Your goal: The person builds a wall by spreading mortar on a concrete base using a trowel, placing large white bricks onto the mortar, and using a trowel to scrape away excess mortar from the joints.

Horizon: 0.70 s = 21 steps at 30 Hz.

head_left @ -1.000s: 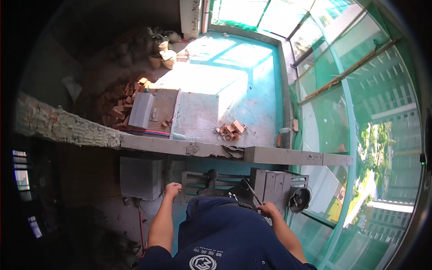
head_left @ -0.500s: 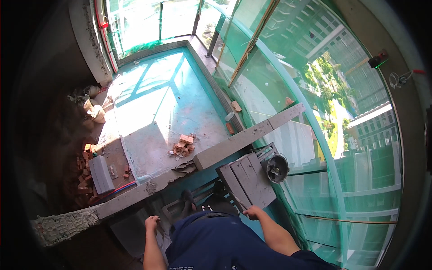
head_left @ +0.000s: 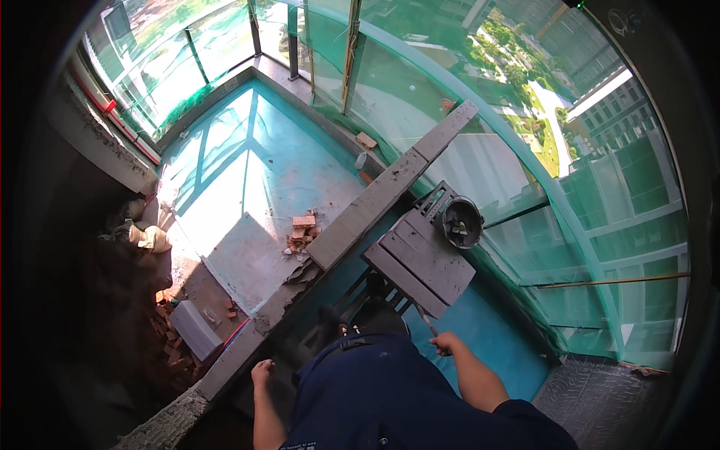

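My right hand [head_left: 448,344] is closed round the end of a thin, stick-like tool [head_left: 427,321]. Its far end reaches toward the near edge of some grey blocks [head_left: 424,259], which lie side by side on a dark stand. My left hand [head_left: 262,370] hangs at my left side with its fingers curled in, and nothing shows in it. A black bucket [head_left: 460,225] with dark stuff inside stands just past the blocks. Ahead of me runs a low grey block wall [head_left: 367,206], with a broken stretch toward its left part.
Beyond the wall, broken red bricks [head_left: 303,229] lie on a blue-coated floor [head_left: 262,127]. Left of there are a grey block [head_left: 196,330], a brick pile [head_left: 171,346] and sacks [head_left: 150,236]. Glazing with green netting [head_left: 427,82] bounds the right side.
My view has turned to the right, bringing more blue floor into sight on that side. The stick-like tool stays in my right hand, and my left hand still hangs curled.
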Each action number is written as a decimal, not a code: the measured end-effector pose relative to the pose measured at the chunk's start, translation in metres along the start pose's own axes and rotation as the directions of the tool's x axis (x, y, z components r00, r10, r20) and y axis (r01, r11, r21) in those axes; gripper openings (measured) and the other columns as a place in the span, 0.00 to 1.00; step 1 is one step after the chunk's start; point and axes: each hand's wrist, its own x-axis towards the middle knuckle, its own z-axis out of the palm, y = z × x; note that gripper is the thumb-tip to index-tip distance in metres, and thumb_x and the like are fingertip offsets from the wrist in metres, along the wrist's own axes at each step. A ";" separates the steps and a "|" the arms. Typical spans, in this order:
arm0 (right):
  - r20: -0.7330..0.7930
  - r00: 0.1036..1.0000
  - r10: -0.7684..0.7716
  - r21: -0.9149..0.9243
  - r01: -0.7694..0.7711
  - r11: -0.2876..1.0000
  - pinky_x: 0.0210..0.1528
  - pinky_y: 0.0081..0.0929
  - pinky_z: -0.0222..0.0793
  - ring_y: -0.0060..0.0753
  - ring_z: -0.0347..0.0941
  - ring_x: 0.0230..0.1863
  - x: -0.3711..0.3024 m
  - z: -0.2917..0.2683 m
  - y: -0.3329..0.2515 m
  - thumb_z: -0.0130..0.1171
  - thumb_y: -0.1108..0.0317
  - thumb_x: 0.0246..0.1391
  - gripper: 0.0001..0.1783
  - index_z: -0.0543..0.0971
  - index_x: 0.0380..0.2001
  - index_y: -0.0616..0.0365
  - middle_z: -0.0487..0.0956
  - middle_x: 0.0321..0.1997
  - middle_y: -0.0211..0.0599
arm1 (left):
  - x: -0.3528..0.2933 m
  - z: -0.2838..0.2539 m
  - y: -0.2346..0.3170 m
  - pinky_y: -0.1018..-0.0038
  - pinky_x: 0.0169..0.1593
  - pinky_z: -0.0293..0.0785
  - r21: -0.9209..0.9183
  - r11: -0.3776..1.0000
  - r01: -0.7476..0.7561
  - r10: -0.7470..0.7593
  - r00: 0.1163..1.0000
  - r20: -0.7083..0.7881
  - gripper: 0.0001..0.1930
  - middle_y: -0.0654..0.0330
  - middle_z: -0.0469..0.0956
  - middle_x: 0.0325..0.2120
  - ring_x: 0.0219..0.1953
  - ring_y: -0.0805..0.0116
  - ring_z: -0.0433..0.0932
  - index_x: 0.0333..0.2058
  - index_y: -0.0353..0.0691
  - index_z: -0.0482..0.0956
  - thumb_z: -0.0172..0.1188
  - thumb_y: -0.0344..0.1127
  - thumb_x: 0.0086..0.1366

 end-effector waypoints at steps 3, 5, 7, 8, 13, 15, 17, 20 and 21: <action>0.018 0.998 0.058 0.020 -0.059 0.998 0.14 0.31 0.58 0.31 0.61 0.12 0.003 0.003 0.017 0.60 0.60 0.59 0.16 0.75 0.36 0.66 0.71 0.18 0.41 | -0.003 0.004 0.020 0.76 0.28 0.72 0.025 0.999 0.027 -0.026 0.999 -0.021 0.07 0.59 0.77 0.24 0.22 0.71 0.74 0.36 0.31 0.78 0.56 0.28 0.62; 0.079 0.994 0.069 0.081 -0.076 0.994 0.15 0.31 0.59 0.32 0.62 0.13 0.014 0.003 0.029 0.60 0.60 0.59 0.18 0.74 0.39 0.67 0.71 0.19 0.40 | 0.001 0.004 0.030 0.76 0.27 0.72 0.000 0.998 0.062 -0.062 0.996 0.066 0.07 0.60 0.76 0.24 0.22 0.71 0.73 0.36 0.32 0.78 0.56 0.28 0.62; 0.093 0.991 0.095 0.088 -0.104 0.991 0.15 0.31 0.58 0.32 0.61 0.13 0.014 0.005 0.036 0.60 0.60 0.59 0.18 0.74 0.40 0.67 0.71 0.19 0.40 | -0.003 0.018 0.040 0.77 0.27 0.72 0.038 0.998 0.055 -0.057 0.997 0.046 0.07 0.60 0.76 0.24 0.22 0.71 0.73 0.36 0.32 0.78 0.55 0.28 0.62; 0.101 0.988 0.117 0.089 -0.126 0.988 0.15 0.30 0.58 0.31 0.60 0.13 0.014 0.004 0.038 0.60 0.60 0.59 0.18 0.74 0.41 0.67 0.71 0.19 0.40 | -0.006 0.026 0.045 0.77 0.26 0.71 0.067 0.997 0.048 -0.049 0.998 0.027 0.07 0.60 0.76 0.24 0.22 0.71 0.73 0.36 0.32 0.78 0.55 0.28 0.62; 0.111 0.991 0.079 0.086 -0.088 0.992 0.15 0.29 0.56 0.29 0.58 0.13 0.014 0.015 0.031 0.59 0.60 0.60 0.17 0.75 0.39 0.66 0.69 0.18 0.39 | 0.005 0.029 0.048 0.80 0.23 0.68 0.131 0.990 0.047 -0.050 0.999 0.018 0.08 0.62 0.78 0.26 0.22 0.71 0.75 0.39 0.39 0.78 0.55 0.34 0.63; 0.109 0.991 0.077 0.069 -0.085 0.994 0.14 0.28 0.55 0.27 0.57 0.13 0.008 0.015 0.024 0.58 0.60 0.60 0.16 0.76 0.38 0.64 0.69 0.19 0.37 | 0.006 0.030 0.049 0.79 0.24 0.70 0.136 0.991 0.012 -0.021 0.998 0.065 0.09 0.61 0.79 0.26 0.23 0.69 0.76 0.39 0.37 0.78 0.55 0.34 0.64; 0.113 0.991 0.072 0.071 -0.081 0.994 0.15 0.28 0.56 0.28 0.57 0.13 0.007 0.010 0.017 0.59 0.60 0.60 0.15 0.76 0.38 0.64 0.69 0.18 0.36 | 0.007 0.037 0.047 0.78 0.25 0.70 0.122 0.993 0.004 -0.014 0.997 0.077 0.09 0.60 0.79 0.27 0.24 0.69 0.76 0.39 0.37 0.78 0.55 0.34 0.64; 0.083 0.994 0.067 0.064 -0.072 0.995 0.15 0.28 0.57 0.28 0.58 0.12 0.001 0.005 0.007 0.59 0.60 0.60 0.15 0.77 0.37 0.63 0.69 0.18 0.35 | 0.003 0.043 0.042 0.75 0.31 0.76 0.070 0.997 0.010 -0.012 0.999 0.034 0.07 0.60 0.78 0.25 0.25 0.70 0.76 0.35 0.34 0.80 0.57 0.30 0.62; 0.054 0.997 0.052 0.051 -0.055 0.997 0.15 0.28 0.57 0.28 0.58 0.12 0.000 0.005 0.002 0.60 0.60 0.59 0.14 0.77 0.36 0.62 0.68 0.17 0.35 | 0.003 0.039 0.037 0.75 0.32 0.76 0.065 0.998 0.023 -0.024 1.000 0.018 0.06 0.60 0.78 0.25 0.25 0.70 0.77 0.35 0.34 0.80 0.57 0.29 0.62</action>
